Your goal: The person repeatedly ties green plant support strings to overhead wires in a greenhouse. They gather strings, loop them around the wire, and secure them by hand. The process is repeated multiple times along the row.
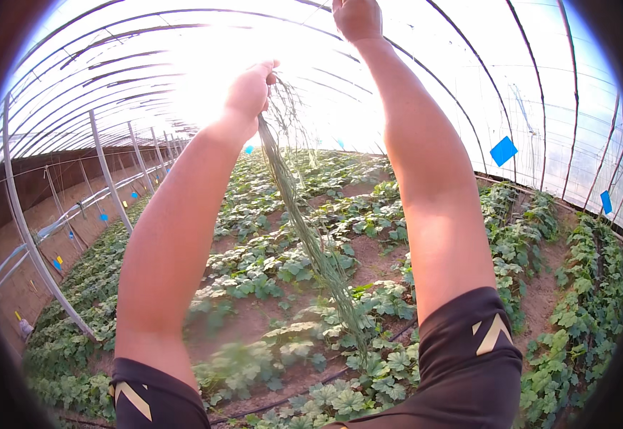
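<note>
My left hand (247, 96) is raised in front of me, closed around a bundle of thin green twine (303, 230). The long strands hang from it down toward the leaves, and some looser, tangled ones droop beside my fingers. Higher up and to the right, my right hand (358, 20) reaches to the top of the picture with its fingers curled. Its fingertips are cut off by the upper edge, so whether it grips anything is hidden. Below both arms grow rows of broad-leaved green plants (274, 263).
Overhead arch the dark ribs (467, 43) of a plastic-covered greenhouse, with strong glare. Slanted posts (109, 171) line the left side by an earthen wall (43, 198). Blue cards (503, 151) hang at several spots. A dark drip hose (284, 399) crosses the soil (539, 300).
</note>
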The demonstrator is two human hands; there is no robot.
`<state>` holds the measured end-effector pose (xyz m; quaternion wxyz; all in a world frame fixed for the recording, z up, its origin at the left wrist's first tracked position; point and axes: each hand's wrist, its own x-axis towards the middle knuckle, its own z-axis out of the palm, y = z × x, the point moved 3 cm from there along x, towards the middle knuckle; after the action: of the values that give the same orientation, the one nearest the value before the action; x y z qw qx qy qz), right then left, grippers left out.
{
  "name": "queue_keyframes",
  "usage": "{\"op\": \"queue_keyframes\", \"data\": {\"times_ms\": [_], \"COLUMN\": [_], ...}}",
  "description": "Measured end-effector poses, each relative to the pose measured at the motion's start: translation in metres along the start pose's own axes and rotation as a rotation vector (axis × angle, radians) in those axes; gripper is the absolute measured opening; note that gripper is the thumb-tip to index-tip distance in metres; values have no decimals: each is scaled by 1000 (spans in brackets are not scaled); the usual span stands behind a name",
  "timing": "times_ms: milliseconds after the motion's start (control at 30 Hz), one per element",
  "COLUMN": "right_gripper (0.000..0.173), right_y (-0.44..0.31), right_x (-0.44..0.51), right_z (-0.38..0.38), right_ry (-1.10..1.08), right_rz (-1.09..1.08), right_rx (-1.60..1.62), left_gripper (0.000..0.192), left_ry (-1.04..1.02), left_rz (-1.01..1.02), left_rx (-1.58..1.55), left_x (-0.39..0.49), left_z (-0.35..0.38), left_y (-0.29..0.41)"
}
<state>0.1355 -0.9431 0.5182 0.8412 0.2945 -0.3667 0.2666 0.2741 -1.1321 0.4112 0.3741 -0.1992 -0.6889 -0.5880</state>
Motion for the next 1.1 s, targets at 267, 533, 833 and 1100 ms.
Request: {"op": "queue_keyframes", "data": {"times_ms": [267, 533, 833, 1100], "right_gripper": [23, 29, 26, 26], "right_y": [64, 30, -3, 1], "right_x": [-5, -24, -41, -62], "right_z": [53, 17, -40, -60], "right_ry": [-609, -484, -635, -782], "right_rz": [-252, 83, 154, 368], "right_rx": [-395, -98, -495, -513], "left_gripper": [22, 25, 27, 26], "left_ry": [-20, -21, 79, 177], "left_rz": [73, 111, 264, 323], "left_rx": [162, 192, 353, 391], "left_x": [30, 39, 41, 65], "left_z": [17, 14, 46, 65], "left_y": [20, 19, 12, -5]}}
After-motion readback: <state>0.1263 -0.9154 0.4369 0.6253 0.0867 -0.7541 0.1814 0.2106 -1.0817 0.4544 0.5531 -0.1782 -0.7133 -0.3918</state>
